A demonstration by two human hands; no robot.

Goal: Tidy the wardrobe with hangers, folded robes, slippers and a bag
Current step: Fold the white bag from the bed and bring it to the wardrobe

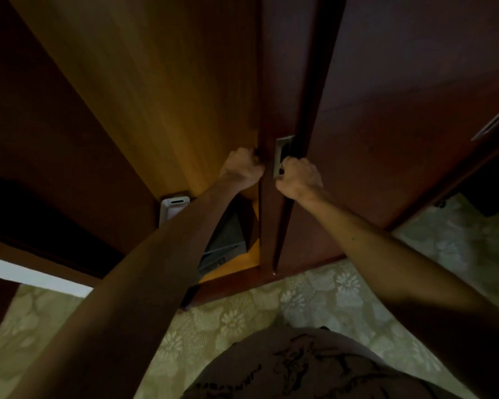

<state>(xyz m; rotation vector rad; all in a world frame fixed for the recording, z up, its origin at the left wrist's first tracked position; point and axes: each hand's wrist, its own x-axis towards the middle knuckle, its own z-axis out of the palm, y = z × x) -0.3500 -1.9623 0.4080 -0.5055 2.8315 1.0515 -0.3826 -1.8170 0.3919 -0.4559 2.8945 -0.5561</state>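
Gripping the wardrobe door (277, 96) edge with the left hand (244, 168) and its metal handle (283, 155) with the right hand (298, 178), the person seems mid-slide; next comes steady sideways force.

The wardrobe doors (386, 110) are dark reddish-brown wood, while the inner panel (156, 96) glows a warmer orange-brown with faint vertical grain. The handle (281, 156) is dull silver-grey. Inside, low down, a dark grey box (228, 240) sits on an orange-yellow shelf (236, 262), beside a white object (172, 208). The carpet (314, 295) is pale green with a lighter floral pattern. The person's clothing (300, 367) is brown with black markings.
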